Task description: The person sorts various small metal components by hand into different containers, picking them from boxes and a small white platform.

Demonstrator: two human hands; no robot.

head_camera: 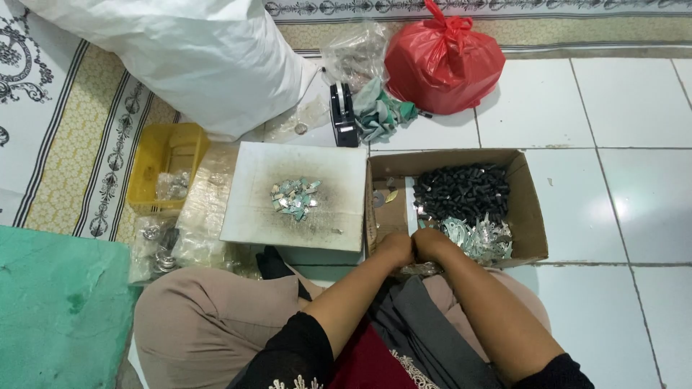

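Observation:
My left hand and my right hand are pressed together at the near edge of a brown cardboard box, fingers curled down out of sight. What they hold is hidden. Inside the box lie a heap of small black pieces and a heap of pale silvery-green flat parts. Left of the box, a white slab with a scorched grey middle carries a small pile of the same pale parts.
A yellow plastic basket and clear bags of metal pieces sit at the left. Behind are a white sack, a red plastic bag, a black tape dispenser and green cloth. White floor tiles lie at the right.

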